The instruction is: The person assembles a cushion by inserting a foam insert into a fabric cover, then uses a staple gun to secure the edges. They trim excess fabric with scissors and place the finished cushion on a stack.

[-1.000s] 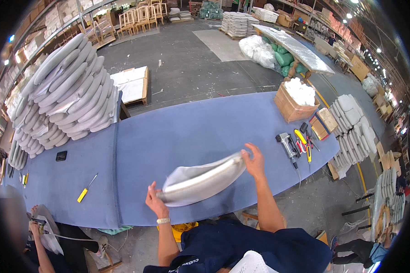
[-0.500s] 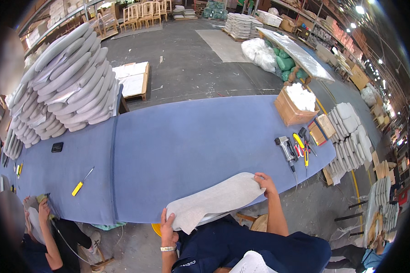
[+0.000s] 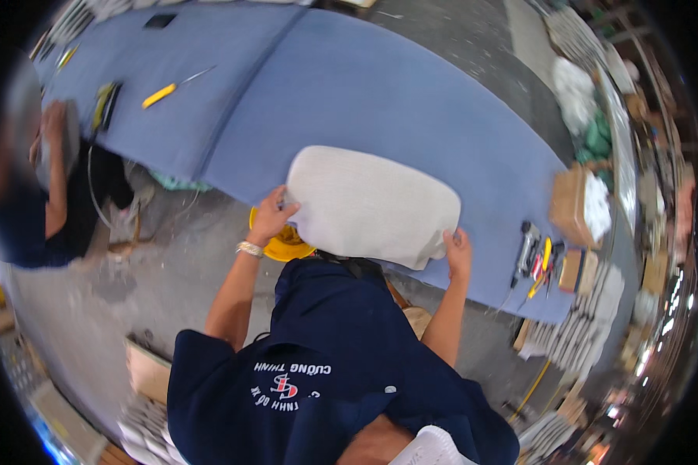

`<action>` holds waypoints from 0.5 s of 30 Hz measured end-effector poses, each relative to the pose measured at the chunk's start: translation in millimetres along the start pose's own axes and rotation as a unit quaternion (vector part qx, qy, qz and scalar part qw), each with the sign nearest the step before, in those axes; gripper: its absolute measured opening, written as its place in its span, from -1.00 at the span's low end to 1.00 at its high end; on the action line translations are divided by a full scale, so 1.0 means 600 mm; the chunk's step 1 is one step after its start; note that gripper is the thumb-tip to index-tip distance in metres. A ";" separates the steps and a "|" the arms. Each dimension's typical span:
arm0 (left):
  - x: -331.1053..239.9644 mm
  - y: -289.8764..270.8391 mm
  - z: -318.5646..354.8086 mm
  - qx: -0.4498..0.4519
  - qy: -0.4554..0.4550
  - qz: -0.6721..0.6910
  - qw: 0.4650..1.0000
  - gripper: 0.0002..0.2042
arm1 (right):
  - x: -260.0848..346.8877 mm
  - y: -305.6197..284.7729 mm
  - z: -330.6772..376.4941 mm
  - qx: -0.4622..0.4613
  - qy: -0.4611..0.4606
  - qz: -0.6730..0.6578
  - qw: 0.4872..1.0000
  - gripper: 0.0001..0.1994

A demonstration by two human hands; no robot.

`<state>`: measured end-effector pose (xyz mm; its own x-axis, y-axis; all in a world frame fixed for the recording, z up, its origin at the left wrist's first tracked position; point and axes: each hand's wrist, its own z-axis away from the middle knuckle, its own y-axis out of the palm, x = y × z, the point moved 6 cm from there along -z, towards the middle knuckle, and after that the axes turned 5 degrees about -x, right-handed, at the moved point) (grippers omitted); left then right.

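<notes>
A light grey fabric-covered pad (image 3: pixel 376 203) with rounded corners lies at the near edge of the blue table (image 3: pixel 411 101), its broad face up. My left hand (image 3: pixel 270 217) grips its left edge, thumb over the top. At the lower right corner, my right hand (image 3: pixel 457 252) has its fingers closed on the pad's edge, where the fabric looks gathered. Fingertips under the pad are hidden.
Right of the pad lie an air stapler (image 3: pixel 527 246) and yellow-handled tools (image 3: pixel 547 252), near a cardboard box (image 3: pixel 572 203) of white stuffing. A yellow container (image 3: pixel 288 246) stands below the table edge. Far left, a co-worker's hand (image 3: pixel 53 124) holds a grey piece; a yellow screwdriver (image 3: pixel 160 96) lies nearby.
The view has tilted down and turned. The pad's fabric, earlier sagging in a loose fold toward me, now spreads broad and smooth. Both hands still hold its ends. The co-worker's stapler now lies on the table.
</notes>
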<state>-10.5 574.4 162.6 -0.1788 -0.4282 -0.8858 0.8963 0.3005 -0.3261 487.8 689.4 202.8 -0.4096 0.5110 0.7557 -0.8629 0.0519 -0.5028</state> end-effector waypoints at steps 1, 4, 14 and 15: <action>0.005 0.003 0.004 0.005 -0.016 0.038 0.999 -0.36 | -0.025 0.009 -0.008 -0.004 -0.034 0.028 0.999 -0.30; -0.017 0.032 0.007 -0.025 -0.035 0.021 0.999 -0.30 | -0.051 0.021 -0.028 -0.010 -0.089 0.065 0.994 -0.29; -0.140 0.059 -0.130 -0.111 -0.064 -0.230 0.965 -0.08 | 0.042 0.077 -0.105 -0.135 -0.101 0.214 0.962 -0.25; -0.133 0.060 -0.138 -0.091 -0.099 -0.242 0.961 -0.06 | 0.030 0.076 -0.100 -0.164 -0.097 0.227 0.955 -0.24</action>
<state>2.3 689.9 194.5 -0.4593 -0.7037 -0.5420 0.6388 0.1623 -0.7521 458.7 752.5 168.3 -0.7939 0.3787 0.4757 -0.4567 0.1452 -0.8777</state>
